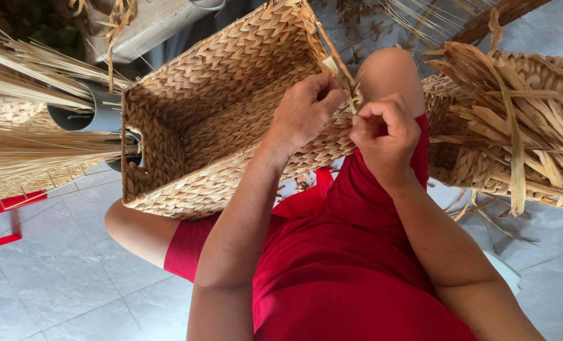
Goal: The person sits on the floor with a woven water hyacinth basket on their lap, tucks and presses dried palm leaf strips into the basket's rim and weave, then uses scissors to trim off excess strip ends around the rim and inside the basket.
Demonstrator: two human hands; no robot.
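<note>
- Hands: we are working both at the rim of a woven basket [231, 120]. Our left hand [306, 110] is curling over the rim edge, fingers closed and pinching a dry fibre strand [332, 53] against the weave. Our right hand [385, 132] is bunching into a loose fist just beside it, thumb and forefinger nipping the frayed strand end [355, 101].
- Basket: it is lying tipped on its side across our lap, open mouth facing left, its far corner resting against our raised knee [392, 72]. The rim section we are handling is sitting directly between the two hands, touching both.
- Strand: it is running up and away from the pinch toward the top of the basket, taut as far as we can judge.
- Risk, breakage: we are judging the dry fibre brittle; pulling too sharply at the pinch could be snapping it short.
- Risk, slack: if either pinch is loosening, the last turn of weave could be springing open along the rim.
- Risk, slip: the basket is only propped on lap and knee; a hard tug could be rolling it off toward the tiled floor [66, 278].
- Surroundings: a second basket heaped with dried leaves [515, 120] is standing near our right arm; bundles of straw [35, 145] and grey pipes [98, 113] are lying to the left, well apart from the hands.
</note>
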